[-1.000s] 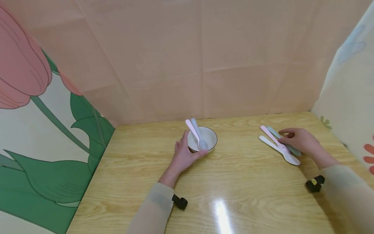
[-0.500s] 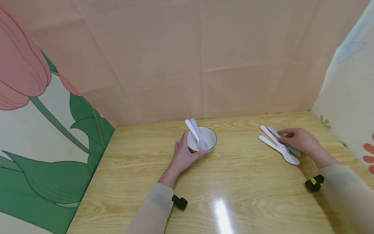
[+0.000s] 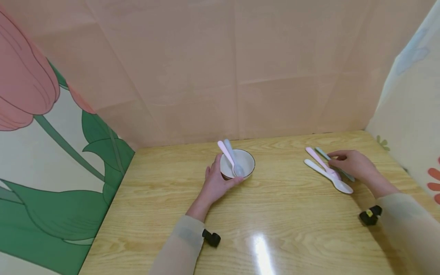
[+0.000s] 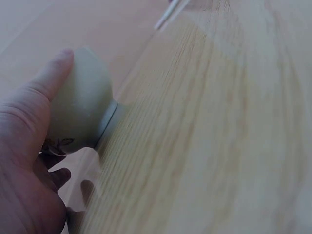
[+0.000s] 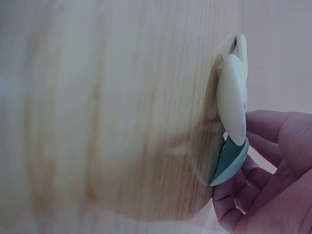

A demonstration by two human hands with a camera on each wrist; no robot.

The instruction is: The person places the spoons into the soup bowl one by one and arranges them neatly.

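Note:
My left hand (image 3: 215, 182) grips the side of a white bowl (image 3: 247, 162) with a dark rim, thumb along the near side. Inside the bowl lean a pink spoon (image 3: 225, 150) and a blue-grey spoon (image 3: 237, 164), handles sticking out over the far left rim. On the right, my right hand (image 3: 355, 164) pinches a green spoon (image 3: 321, 153), which is tipped partly on its edge. Beside it lie another pink spoon (image 3: 314, 155) and a white spoon (image 3: 341, 186), the white one overlapping the pink. In the right wrist view, fingers curl behind the green spoon (image 5: 233, 163).
The spoons and bowl are on a wood-grain table (image 3: 282, 217), toward its back edge. A pinkish-beige cloth backdrop (image 3: 192, 76) rises behind it. Flower-printed panels stand at the left (image 3: 75, 152) and the right (image 3: 412, 114).
The green spoon has tilted from lying flat toward its edge, its handle shifting slightly right, in my right hand's pinch. My left hand and the bowl have stayed in place.

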